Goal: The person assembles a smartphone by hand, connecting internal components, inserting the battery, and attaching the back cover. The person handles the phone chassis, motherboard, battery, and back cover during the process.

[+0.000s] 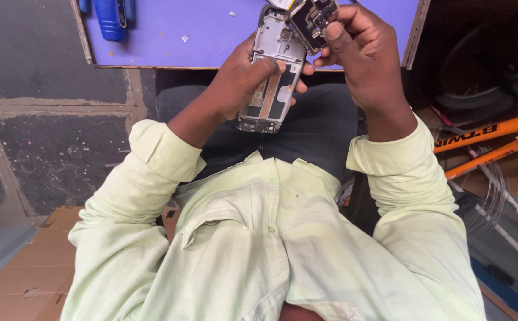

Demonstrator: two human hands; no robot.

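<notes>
While the left hand (244, 80) wraps its fingers around the middle of an opened phone frame (272, 71), the thumb lies across the face and the grip is closed firmly on it. That frame is a flat metal rectangle, silver-grey at its rim, with dark panels and small pale parts showing inside. Its long axis runs nearly upright in the view, tilted a little, the lower end pointing toward the person's lap and the upper end toward the table. At the upper end, the right hand (363, 56) pinches a small dark circuit board (312, 18) between thumb and fingertips, closed on it; the board is squarish, studded with tiny metal pieces, and touches the top corner of the frame. Just beyond both hands lies a smooth purple table (176, 32) with a thin wooden edge, and a blue plastic tool (111, 18) rests far to the left on it. Below the hands are dark trousers and pale green shirt sleeves (164, 154), softly creased.
</notes>
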